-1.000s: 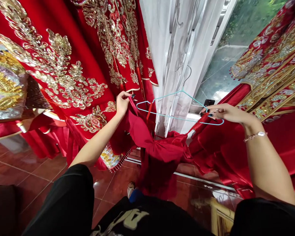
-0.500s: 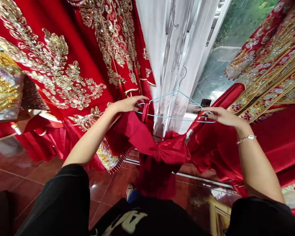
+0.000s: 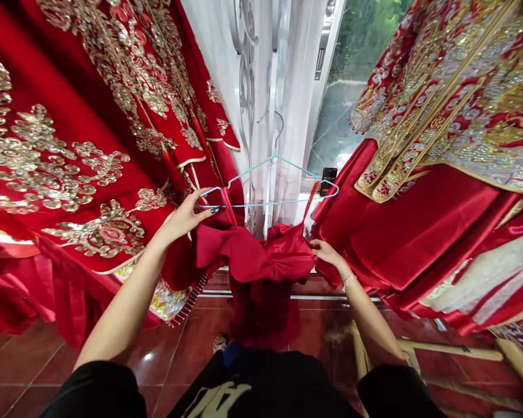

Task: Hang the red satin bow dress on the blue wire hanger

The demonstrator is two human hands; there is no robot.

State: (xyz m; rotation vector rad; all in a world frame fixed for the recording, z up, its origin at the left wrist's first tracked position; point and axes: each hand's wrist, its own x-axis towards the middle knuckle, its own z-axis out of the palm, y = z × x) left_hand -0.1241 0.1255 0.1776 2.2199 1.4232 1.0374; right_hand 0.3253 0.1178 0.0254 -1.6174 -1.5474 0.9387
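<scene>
A light blue wire hanger (image 3: 270, 187) hangs before the curtain, its hook at the top. A red satin dress (image 3: 255, 258) dangles from it by thin straps, one looped over each side. My left hand (image 3: 185, 217) stands at the hanger's left end, its fingers extended beside the left strap (image 3: 227, 206). My right hand (image 3: 326, 253) is lower, its fingers holding the dress's right edge below the right strap (image 3: 311, 200). The dress's lower part hangs in dark folds.
Gold-embroidered red garments (image 3: 65, 145) hang on the left, and more (image 3: 444, 128) on the right. Behind the hanger are a white curtain (image 3: 296, 87), a window, and a small black device (image 3: 329, 180) on the sill. Below lie glossy red floor tiles (image 3: 187, 342) and a wooden frame (image 3: 453, 350).
My right hand has left the hanger's right end and dropped to the dress edge. The dress straps now sit on the hanger, and the view has swung left.
</scene>
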